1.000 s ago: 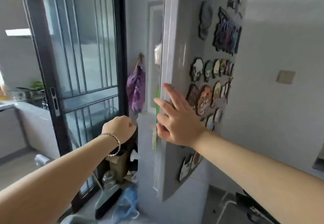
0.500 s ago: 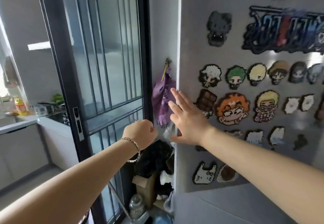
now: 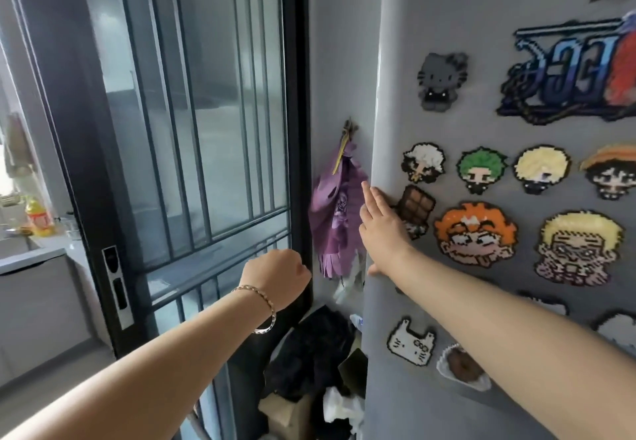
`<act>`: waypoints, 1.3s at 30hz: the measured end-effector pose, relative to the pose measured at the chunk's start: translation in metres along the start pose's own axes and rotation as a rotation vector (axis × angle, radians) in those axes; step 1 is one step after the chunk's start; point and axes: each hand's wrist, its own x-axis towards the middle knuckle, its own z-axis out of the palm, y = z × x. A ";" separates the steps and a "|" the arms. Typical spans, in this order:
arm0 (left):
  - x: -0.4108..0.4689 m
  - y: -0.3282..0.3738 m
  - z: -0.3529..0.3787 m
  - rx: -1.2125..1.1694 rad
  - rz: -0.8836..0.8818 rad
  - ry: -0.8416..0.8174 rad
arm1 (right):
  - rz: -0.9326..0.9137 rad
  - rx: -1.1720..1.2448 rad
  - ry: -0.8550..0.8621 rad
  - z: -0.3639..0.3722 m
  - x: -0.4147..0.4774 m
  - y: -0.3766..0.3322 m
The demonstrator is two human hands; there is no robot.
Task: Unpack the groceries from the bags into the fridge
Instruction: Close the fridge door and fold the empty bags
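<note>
from my head camera: a second ago the fridge door (image 3: 395, 61) stood ajar and edge-on to me, with my right hand (image 3: 383, 229) on its face. now it has swung round to face me squarely, so i judge it pushed shut or nearly so, though the seal itself is hidden. my right hand lies flat on the door near its left edge, fingers straight, partly covering the chocolate magnet (image 3: 418, 210). my left hand (image 3: 275, 277) is curled into a fist holding nothing, in front of the sliding door (image 3: 206, 129), much as before. no grocery bags or food show, so i read this as closing up after a load; whether more remains i cannot tell.
</note>
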 end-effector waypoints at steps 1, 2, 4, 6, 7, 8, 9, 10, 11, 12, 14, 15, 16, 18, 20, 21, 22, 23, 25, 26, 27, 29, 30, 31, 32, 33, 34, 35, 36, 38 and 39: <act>0.010 0.002 0.000 0.024 0.000 0.000 | -0.003 -0.014 -0.026 0.006 0.010 0.002; 0.018 0.003 0.000 0.045 0.005 0.003 | 0.000 -0.026 -0.049 0.012 0.017 0.002; 0.039 0.006 0.003 0.077 0.015 0.009 | 0.008 -0.044 -0.065 0.029 0.036 0.004; 0.055 0.008 0.006 0.107 0.016 0.010 | 0.020 -0.044 -0.055 0.043 0.050 0.007; 0.062 0.008 0.009 0.117 0.014 0.013 | 0.021 -0.035 -0.053 0.048 0.055 0.009; 0.066 0.006 0.011 0.124 0.013 0.013 | 0.023 -0.023 -0.053 0.050 0.060 0.011; 0.071 0.005 0.015 0.126 0.007 0.010 | 0.026 -0.016 -0.060 0.052 0.064 0.010; 0.073 0.003 0.017 0.126 0.006 0.011 | 0.043 -0.009 -0.081 0.051 0.067 0.009; 0.075 0.001 0.020 0.125 0.002 0.005 | 0.052 0.004 -0.110 0.048 0.067 0.007; 0.075 -0.001 0.024 0.125 -0.014 -0.010 | 0.046 0.038 -0.131 0.046 0.068 0.003; 0.074 -0.007 0.029 0.131 -0.041 -0.021 | 0.000 0.198 -0.122 0.039 0.070 -0.009; 0.073 -0.011 0.030 0.149 -0.056 -0.034 | -0.051 0.302 -0.084 0.034 0.070 -0.015; 0.072 -0.015 0.031 0.174 -0.071 -0.054 | -0.112 0.417 -0.044 0.028 0.070 -0.020; 0.064 -0.030 0.032 0.218 -0.117 -0.106 | -0.243 0.653 -0.028 0.012 0.072 -0.034; 0.046 -0.051 0.031 0.246 -0.193 -0.159 | -0.364 0.798 -0.105 -0.009 0.077 -0.056; 0.037 -0.060 0.030 0.249 -0.221 -0.169 | -0.411 0.821 -0.129 -0.019 0.079 -0.066; 0.025 -0.072 0.028 0.258 -0.257 -0.174 | -0.462 0.836 -0.117 -0.032 0.082 -0.078; 0.006 -0.086 0.023 0.270 -0.316 -0.176 | -0.522 0.850 -0.078 -0.049 0.085 -0.094; -0.028 -0.109 0.013 0.264 -0.421 -0.177 | -0.614 0.905 0.004 -0.082 0.083 -0.119; -0.052 -0.124 0.004 0.255 -0.488 -0.172 | -0.676 0.937 0.046 -0.103 0.078 -0.134; -0.077 -0.136 -0.005 0.240 -0.565 -0.167 | -0.734 0.969 0.081 -0.126 0.070 -0.147; -0.120 -0.158 -0.023 0.228 -0.694 -0.119 | -0.841 1.009 0.137 -0.165 0.046 -0.162; -0.161 -0.169 -0.039 0.232 -0.784 -0.090 | -0.914 1.022 0.193 -0.198 0.026 -0.177; -0.178 -0.175 -0.047 0.220 -0.822 -0.067 | -0.933 1.052 0.229 -0.213 0.016 -0.180; -0.195 -0.180 -0.055 0.209 -0.871 -0.052 | -0.962 1.062 0.255 -0.226 0.005 -0.182; -0.237 -0.186 -0.067 0.226 -0.939 -0.045 | -1.030 1.070 0.289 -0.254 -0.021 -0.194; -0.270 -0.190 -0.076 0.228 -0.993 -0.036 | -1.071 1.083 0.320 -0.276 -0.043 -0.201; -0.302 -0.194 -0.085 0.238 -1.042 -0.008 | -1.107 1.095 0.351 -0.296 -0.067 -0.206; -0.338 -0.195 -0.094 0.248 -1.113 0.005 | -1.161 1.098 0.382 -0.317 -0.093 -0.213; -0.438 -0.193 -0.117 0.270 -1.268 0.020 | -1.286 1.064 0.456 -0.372 -0.170 -0.233; -0.456 -0.190 -0.122 0.258 -1.301 0.036 | -1.300 1.064 0.479 -0.380 -0.184 -0.238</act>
